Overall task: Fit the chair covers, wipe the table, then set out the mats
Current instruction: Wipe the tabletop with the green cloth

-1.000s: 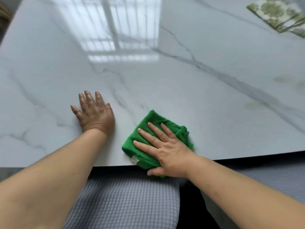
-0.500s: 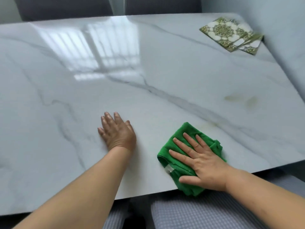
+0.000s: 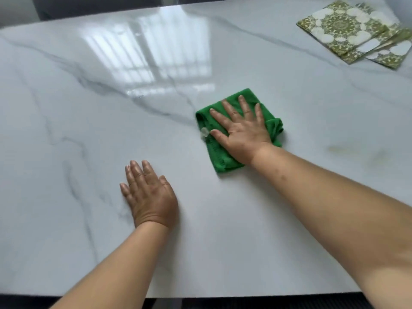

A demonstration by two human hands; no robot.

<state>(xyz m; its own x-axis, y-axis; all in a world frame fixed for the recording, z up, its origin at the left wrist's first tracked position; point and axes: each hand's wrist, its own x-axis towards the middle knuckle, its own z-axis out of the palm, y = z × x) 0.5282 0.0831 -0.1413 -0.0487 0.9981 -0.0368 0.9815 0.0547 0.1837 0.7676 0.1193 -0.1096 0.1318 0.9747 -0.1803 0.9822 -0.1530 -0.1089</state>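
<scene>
A folded green cloth (image 3: 217,156) lies on the white marble table (image 3: 89,130), a little right of the middle. My right hand (image 3: 242,130) presses flat on the cloth with fingers spread and straight. My left hand (image 3: 149,197) rests palm down on the bare tabletop, nearer to me and to the left of the cloth, fingers straight. A stack of green and white patterned mats (image 3: 356,30) sits at the far right corner of the table.
A faint yellowish smear (image 3: 347,150) marks the tabletop to the right of the cloth. Dark chair backs (image 3: 100,5) stand beyond the far edge. The near table edge (image 3: 223,296) runs along the bottom of the view.
My right hand has pushed the green cloth from the near edge away from me toward the middle of the table. My left hand stays flat on the tabletop.
</scene>
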